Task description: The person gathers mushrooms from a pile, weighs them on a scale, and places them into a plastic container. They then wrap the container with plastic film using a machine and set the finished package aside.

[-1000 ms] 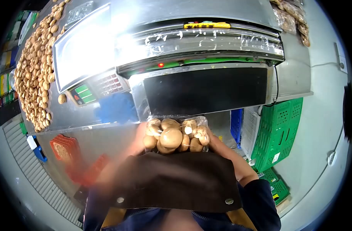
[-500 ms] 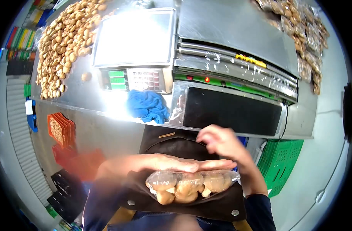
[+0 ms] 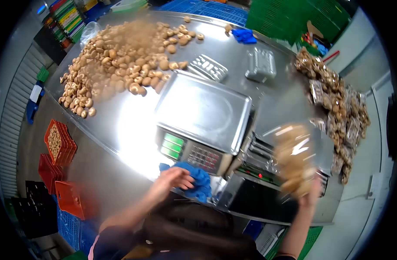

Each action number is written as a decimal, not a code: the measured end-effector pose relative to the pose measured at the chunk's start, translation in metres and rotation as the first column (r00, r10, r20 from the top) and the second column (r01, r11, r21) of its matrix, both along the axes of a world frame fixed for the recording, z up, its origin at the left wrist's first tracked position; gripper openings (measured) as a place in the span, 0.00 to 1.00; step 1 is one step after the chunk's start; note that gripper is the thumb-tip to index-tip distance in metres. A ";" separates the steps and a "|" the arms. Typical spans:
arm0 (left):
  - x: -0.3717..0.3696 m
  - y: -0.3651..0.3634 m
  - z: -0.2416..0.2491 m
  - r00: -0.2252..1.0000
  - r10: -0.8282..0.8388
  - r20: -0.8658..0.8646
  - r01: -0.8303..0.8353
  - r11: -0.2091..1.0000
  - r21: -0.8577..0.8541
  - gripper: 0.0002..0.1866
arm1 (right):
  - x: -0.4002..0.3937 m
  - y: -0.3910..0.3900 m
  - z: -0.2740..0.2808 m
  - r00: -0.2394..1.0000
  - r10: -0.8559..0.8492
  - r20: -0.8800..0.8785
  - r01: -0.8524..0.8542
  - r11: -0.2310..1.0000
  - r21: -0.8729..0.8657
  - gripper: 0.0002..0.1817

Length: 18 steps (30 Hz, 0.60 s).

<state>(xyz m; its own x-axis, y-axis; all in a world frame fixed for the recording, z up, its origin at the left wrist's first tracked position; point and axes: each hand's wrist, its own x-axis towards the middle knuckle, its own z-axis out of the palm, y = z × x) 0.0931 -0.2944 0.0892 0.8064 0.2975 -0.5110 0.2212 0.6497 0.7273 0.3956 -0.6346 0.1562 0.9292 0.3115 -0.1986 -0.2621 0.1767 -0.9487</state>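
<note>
My right hand (image 3: pixel 310 194) grips the near end of a film-wrapped pack of mushrooms (image 3: pixel 294 158), blurred by motion, above the wrapping machine (image 3: pixel 259 197) with its black plate. My left hand (image 3: pixel 174 177) holds nothing, its fingers loosely apart, and overlaps the crumpled blue cloth (image 3: pixel 198 181) at the table's front edge. Just beyond that hand stands the scale (image 3: pixel 202 115), with a bare metal pan and green displays.
Loose mushrooms (image 3: pixel 116 65) spread over the left of the steel table (image 3: pixel 107 123). Clear plastic trays (image 3: pixel 261 64) lie behind the scale. Packed mushrooms (image 3: pixel 337 112) are piled at the right. Red crates (image 3: pixel 70 200) stand on the floor at left.
The mushroom pack has gone from in front of my apron to over the wrapping machine, now in my right hand. My left hand has left the pack. The view has turned, showing more table.
</note>
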 end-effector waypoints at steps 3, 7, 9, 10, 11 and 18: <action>-0.028 0.078 -0.001 0.951 0.275 -0.142 -0.253 0.954 0.160 0.15 | 0.079 -0.015 0.034 0.966 -0.135 0.219 0.018 0.883 0.468 0.21; -0.064 0.156 -0.027 0.909 0.383 -0.165 -0.322 0.896 0.305 0.10 | 0.049 0.149 0.053 0.948 -0.076 0.308 0.012 0.979 0.204 0.22; -0.072 0.179 -0.045 0.939 0.319 -0.127 -0.181 0.773 0.608 0.11 | 0.020 0.239 0.041 0.960 0.146 0.238 -0.101 0.976 -0.192 0.19; -0.072 0.192 -0.050 0.956 0.276 -0.101 -0.054 0.502 0.863 0.14 | 0.003 0.292 0.041 0.952 0.250 0.178 -0.172 0.914 -0.366 0.18; -0.069 0.209 -0.048 0.983 0.176 -0.054 0.013 0.226 0.974 0.18 | -0.004 0.335 0.031 0.927 0.290 0.237 -0.172 0.892 -0.418 0.15; -0.006 0.284 -0.072 0.992 -0.074 -0.104 0.101 -0.041 0.994 0.26 | 0.050 0.563 -0.055 0.508 0.826 0.244 -0.204 0.391 -0.897 0.22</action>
